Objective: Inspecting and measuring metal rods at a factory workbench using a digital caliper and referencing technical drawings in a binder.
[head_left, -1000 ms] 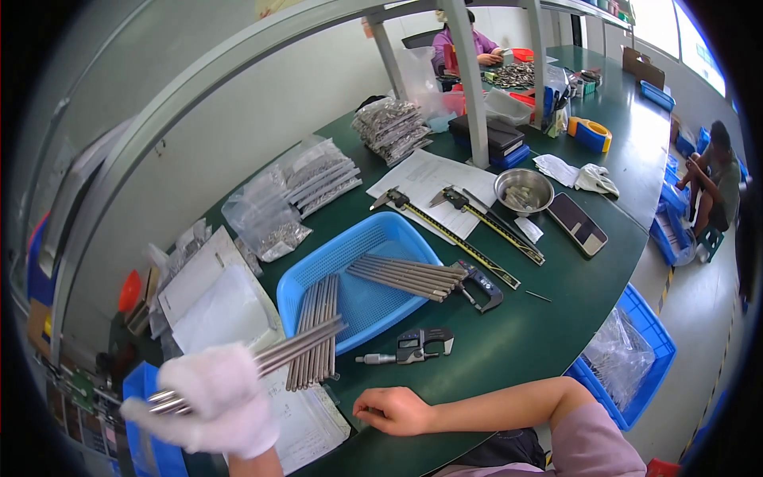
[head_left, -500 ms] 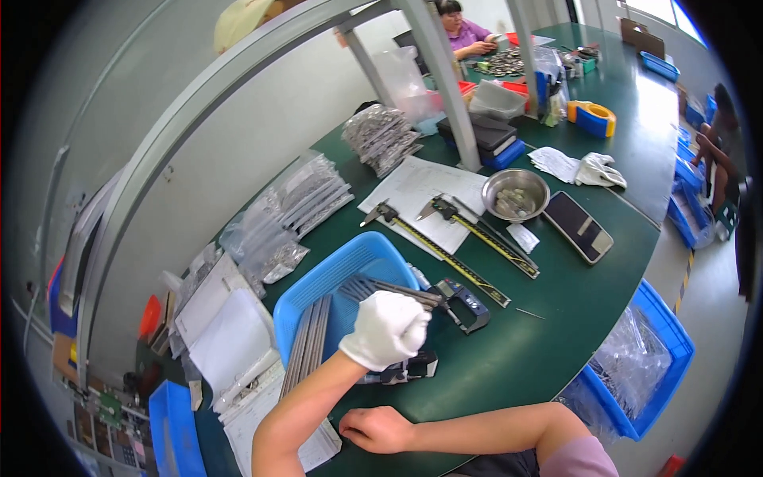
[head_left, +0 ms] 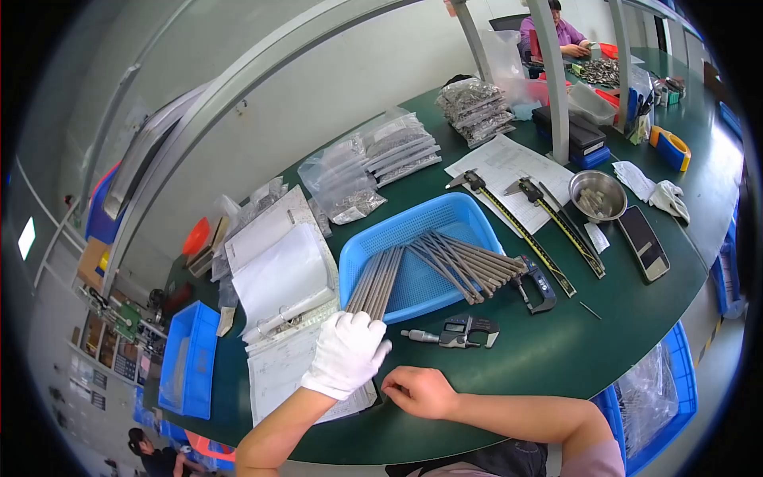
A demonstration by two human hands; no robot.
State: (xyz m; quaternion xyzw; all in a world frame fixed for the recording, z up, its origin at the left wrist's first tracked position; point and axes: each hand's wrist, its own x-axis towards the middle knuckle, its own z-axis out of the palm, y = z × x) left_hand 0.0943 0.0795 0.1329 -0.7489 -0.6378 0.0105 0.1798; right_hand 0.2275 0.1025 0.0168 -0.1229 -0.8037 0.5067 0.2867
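My left hand, in a white glove, is closed over the near ends of a bundle of grey metal rods; the glove hides its fingertips. These rods lean over the near left rim of a perforated blue basket. A second group of rods fans out across the basket's right side, with ends past the rim. Bare and loosely curled, my right hand rests near the table's front edge, with nothing visible in it. Between that hand and the basket lies a digital micrometer.
Another micrometer sits right of the basket, near two calipers, a steel bowl and a phone. An open binder lies left. Bagged parts line the back. A person works at the far end.
My left hand has moved left and nearer, from the right-hand rods to the left bundle. The view has turned leftward, so the basket appears farther right. My right hand stays curled at the table edge.
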